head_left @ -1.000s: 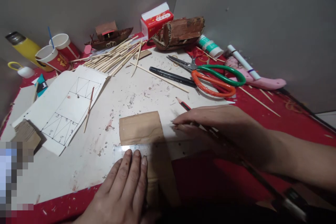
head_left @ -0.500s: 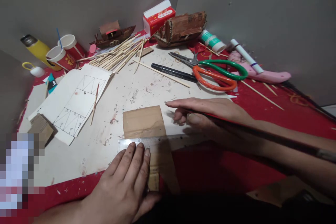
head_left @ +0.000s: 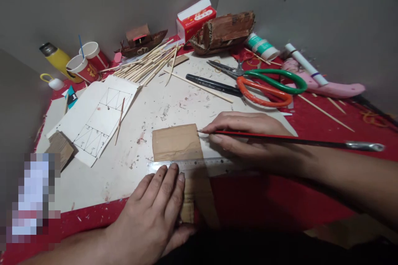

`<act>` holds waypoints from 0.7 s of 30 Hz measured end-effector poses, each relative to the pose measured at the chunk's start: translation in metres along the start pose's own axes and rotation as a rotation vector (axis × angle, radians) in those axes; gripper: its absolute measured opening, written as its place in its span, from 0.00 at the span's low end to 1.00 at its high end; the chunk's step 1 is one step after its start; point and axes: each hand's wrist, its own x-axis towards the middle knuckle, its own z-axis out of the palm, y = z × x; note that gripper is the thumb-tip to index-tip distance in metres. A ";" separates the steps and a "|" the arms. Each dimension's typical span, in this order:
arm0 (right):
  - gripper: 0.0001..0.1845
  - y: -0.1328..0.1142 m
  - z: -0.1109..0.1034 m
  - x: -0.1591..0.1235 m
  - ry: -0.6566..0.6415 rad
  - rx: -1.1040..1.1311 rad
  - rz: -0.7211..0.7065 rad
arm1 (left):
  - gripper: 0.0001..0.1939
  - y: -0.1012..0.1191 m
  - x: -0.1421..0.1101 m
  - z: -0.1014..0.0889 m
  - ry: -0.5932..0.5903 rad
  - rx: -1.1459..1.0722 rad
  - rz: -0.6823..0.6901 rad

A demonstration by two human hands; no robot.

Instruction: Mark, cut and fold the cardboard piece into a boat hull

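Observation:
My left hand (head_left: 158, 207) lies flat, its fingertips pressing a clear ruler (head_left: 214, 166) onto a piece of brown cardboard (head_left: 177, 143). The ruler crosses the cardboard and runs off to the right; part of both is under my hand. In my right hand (head_left: 245, 132) a slim red-and-black pencil (head_left: 295, 140) with a silver end is pinched between thumb and fingers. Its tip is near the cardboard's upper right corner; whether it touches I cannot tell.
A white board (head_left: 124, 182) covers part of the red table. Beyond lie scissors (head_left: 270, 87), a black marker (head_left: 214, 85), wooden sticks (head_left: 146, 64) and a paper with drawn trusses (head_left: 107, 120). Model boats (head_left: 230, 33), paper cups (head_left: 82, 69) and a yellow bottle (head_left: 57, 58) stand at the back.
My right hand has turned the pencil, bringing its tip toward the cardboard's right edge. My left hand stays on the ruler. The whole view has shifted slightly.

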 end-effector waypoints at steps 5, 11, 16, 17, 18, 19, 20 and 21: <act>0.09 -0.004 0.000 0.003 -0.090 0.074 0.161 | 0.32 0.002 -0.003 0.004 -0.010 -0.030 -0.029; 0.09 -0.016 0.001 0.008 -0.112 0.292 0.415 | 0.35 0.002 -0.004 0.004 -0.050 -0.022 -0.039; 0.07 -0.026 0.006 0.026 -0.248 0.460 0.437 | 0.39 0.000 -0.001 0.003 -0.108 -0.018 -0.044; 0.07 -0.026 0.008 0.029 -0.268 0.456 0.428 | 0.40 -0.001 -0.001 0.003 -0.114 -0.017 -0.046; 0.07 -0.026 0.011 0.033 -0.275 0.445 0.414 | 0.40 -0.001 0.000 0.004 -0.117 -0.016 -0.044; 0.07 -0.026 0.013 0.035 -0.273 0.431 0.397 | 0.40 -0.002 0.000 0.004 -0.116 -0.017 -0.043; 0.06 -0.025 0.015 0.038 -0.268 0.415 0.384 | 0.40 -0.002 0.001 0.004 -0.115 -0.018 -0.042; 0.06 -0.025 0.017 0.040 -0.270 0.402 0.378 | 0.40 -0.002 0.001 0.003 -0.117 -0.020 -0.039</act>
